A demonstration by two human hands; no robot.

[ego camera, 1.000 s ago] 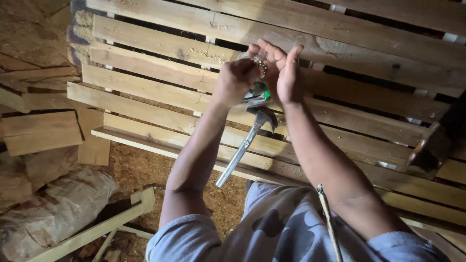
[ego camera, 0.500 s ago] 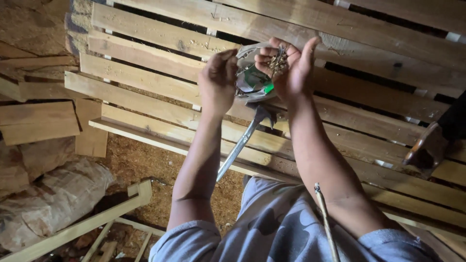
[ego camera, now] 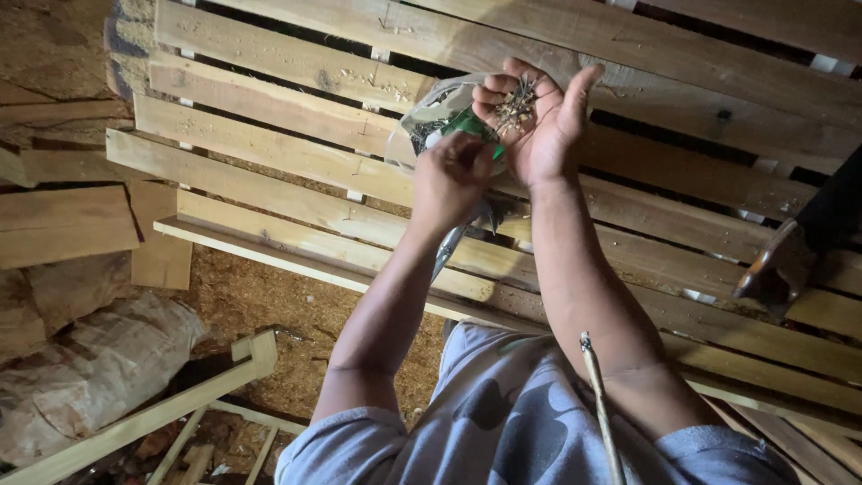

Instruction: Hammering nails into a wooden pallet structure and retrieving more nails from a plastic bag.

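My right hand (ego camera: 539, 121) is raised palm-up and cupped around a small heap of nails (ego camera: 515, 101). Just below and to its left, my left hand (ego camera: 453, 175) grips a crumpled clear plastic bag with a green patch (ego camera: 431, 112) that holds more nails. The two hands almost touch. Under my left hand a metal claw hammer (ego camera: 446, 254) lies across the wooden slats (ego camera: 269, 157), its handle pointing toward me and its head partly hidden by the hand.
The slatted wooden frame fills the top and right. Loose planks (ego camera: 67, 224) lie at left, a sack (ego camera: 90, 368) and a pale wooden frame (ego camera: 180, 404) at lower left on sawdust. A thin stick (ego camera: 600, 404) rises by my right arm. A dark tool (ego camera: 781, 265) sits at right.
My right hand came out of the bag and turned palm-up with nails in it. My left hand moved down and right with the bag, covering the hammer head.
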